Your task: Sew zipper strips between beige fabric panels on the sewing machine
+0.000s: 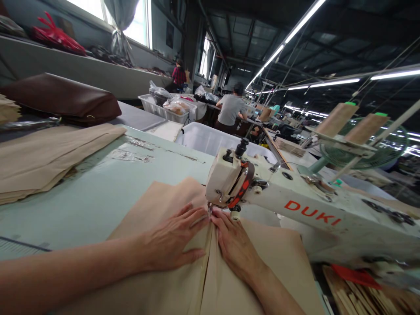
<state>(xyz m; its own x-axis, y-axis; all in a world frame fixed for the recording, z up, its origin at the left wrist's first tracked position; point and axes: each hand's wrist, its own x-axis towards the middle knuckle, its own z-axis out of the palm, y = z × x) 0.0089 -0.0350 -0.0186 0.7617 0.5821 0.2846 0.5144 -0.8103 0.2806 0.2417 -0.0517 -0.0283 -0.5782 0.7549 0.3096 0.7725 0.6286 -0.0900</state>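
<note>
A large piece of tan fabric (269, 245) lies under the needle area of a white sewing machine (315, 205). A seam with folded edges runs through its middle toward me. My left hand (177, 236) rests flat on the fabric left of the seam, thumb spread and fingertips close to the presser foot (210, 209). On the other side, my right hand (234, 240) presses on the fabric beside the seam, its fingers stretched toward the foot and partly hidden by the machine head. Neither hand is wrapped around anything.
Stacked tan pieces (42, 153) and a brown leather-like bundle (62, 98) lie at the left. Behind the machine stands a white plastic bin (210, 135). Two thread cones (337, 119) rise at the right. A person (230, 109) works farther back.
</note>
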